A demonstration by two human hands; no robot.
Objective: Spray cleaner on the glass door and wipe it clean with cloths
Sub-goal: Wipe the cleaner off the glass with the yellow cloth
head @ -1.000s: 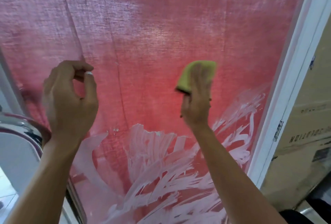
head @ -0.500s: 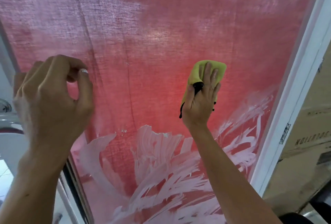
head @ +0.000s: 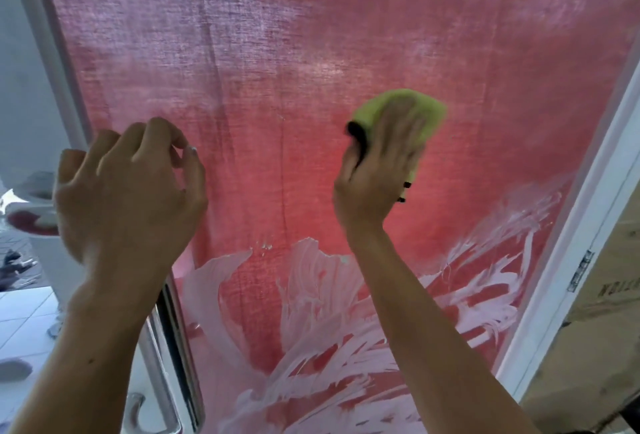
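Since half a second ago, the right hand (head: 377,170) has slid a little up and to the side, and it looks blurry, so it is likely moving fast. It presses a green cloth (head: 398,111) flat on the glass door (head: 277,69), with the fingers laid over the cloth and the thumb tucked round its dark edge. Holding it flat like that probably lets the whole cloth rub the glass at once. The left hand (head: 128,187) has dropped lower and closer to the door's left edge. Its fingers are curled with the thumb near the fingertips, and I cannot see anything held in it. It may be there to steady the door, but I cannot tell if it touches. White foam streaks (head: 329,329) cover the lower glass, while the upper part looks wiped, so the job seems partly done. A pink curtain (head: 485,35) hangs behind the glass. At the right sits a brown cardboard box (head: 609,312) with dark letters, too cut off to read.
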